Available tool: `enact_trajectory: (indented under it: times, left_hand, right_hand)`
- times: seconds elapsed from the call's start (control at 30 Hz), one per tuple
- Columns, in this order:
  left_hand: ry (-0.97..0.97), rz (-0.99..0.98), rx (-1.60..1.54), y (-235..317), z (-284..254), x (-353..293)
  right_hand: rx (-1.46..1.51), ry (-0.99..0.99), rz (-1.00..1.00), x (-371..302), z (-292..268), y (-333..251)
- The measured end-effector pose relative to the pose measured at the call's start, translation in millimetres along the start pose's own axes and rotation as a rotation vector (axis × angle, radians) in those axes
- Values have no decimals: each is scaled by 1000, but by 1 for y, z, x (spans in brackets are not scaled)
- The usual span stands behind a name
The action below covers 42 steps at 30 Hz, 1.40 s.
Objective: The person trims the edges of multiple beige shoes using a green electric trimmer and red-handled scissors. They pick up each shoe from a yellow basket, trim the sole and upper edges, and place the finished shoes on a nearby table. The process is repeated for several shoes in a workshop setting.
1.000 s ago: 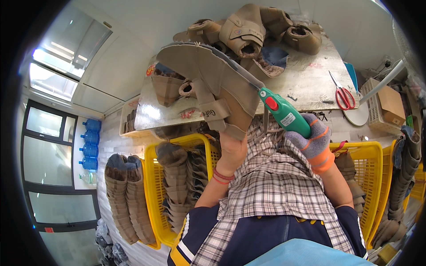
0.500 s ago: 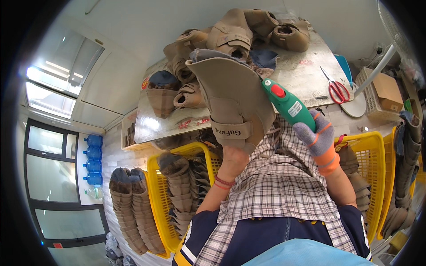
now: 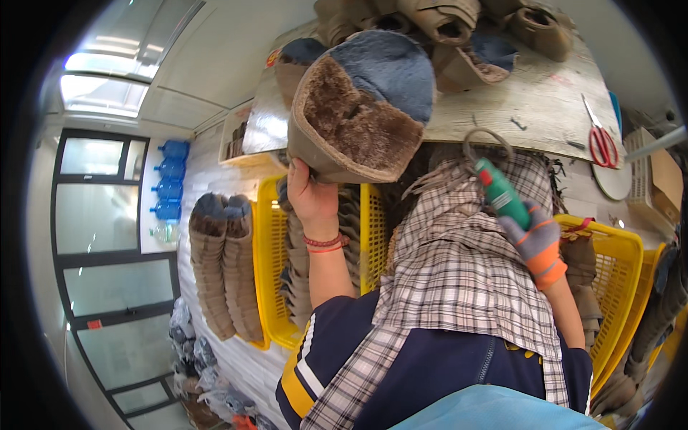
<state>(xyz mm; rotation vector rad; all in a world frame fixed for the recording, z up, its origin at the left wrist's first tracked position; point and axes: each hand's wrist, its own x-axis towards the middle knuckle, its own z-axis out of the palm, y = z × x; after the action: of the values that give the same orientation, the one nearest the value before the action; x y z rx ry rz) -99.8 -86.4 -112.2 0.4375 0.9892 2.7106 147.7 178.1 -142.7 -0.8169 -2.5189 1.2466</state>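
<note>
My bare left hand [image 3: 314, 193] holds up a tan boot upper [image 3: 304, 143] by its lower edge, thumb in front and the other fingers hidden. The upper's mouth faces up, showing brown and blue fleece lining [image 3: 351, 118]. In a grey and orange glove, my right hand [image 3: 534, 240] grips a green handheld power tool [image 3: 502, 197] with a red button, apart from the upper. A thin curved strip [image 3: 489, 132] loops above the tool's front end; whether they touch I cannot tell. Trimmed-looking strips [image 3: 448, 175] lie across my plaid apron [image 3: 459, 265].
More boot uppers [image 3: 448, 21] crowd the far side of the table [image 3: 545, 104]. Red-handled scissors [image 3: 602, 143] lie at its right edge. Yellow baskets [image 3: 373, 222] [image 3: 620, 265] with stacked uppers flank me, and further stacks [image 3: 222, 272] stand at the left.
The upper has moved up and tipped, so its lining shows instead of its strapped outside. My right hand has lowered the tool away from its edge. The curved strip now shows by the tool.
</note>
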Motion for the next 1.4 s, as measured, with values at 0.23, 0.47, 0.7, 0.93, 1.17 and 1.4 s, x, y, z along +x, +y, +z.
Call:
enact_trajectory:
  times: [0.23, 0.47, 0.7, 0.93, 1.17, 1.4]
  left_hand:
    - [-122, -303, -187, 1, -1, 0]
    - [-69, -656, -187, -28, 3, 0]
    - [-14, -819, 104, -68, 40, -11]
    - [-138, -866, 201, -91, 58, -7]
    - [-301, -989, -399, -125, 1, -4]
    - [6, -938, 6, -123, 12, -4]
  right_hand:
    - [-359, -562, -450, 18, 78, 38]
    - [161, 456, -534, 31, -5, 6]
    - [-388, 271, -998, 40, -54, -35]
    - [-582, 7, -884, 61, -11, -36]
    - [-758, -40, -693, 63, 43, -24]
    - [-647, -148, -419, 67, 75, 18]
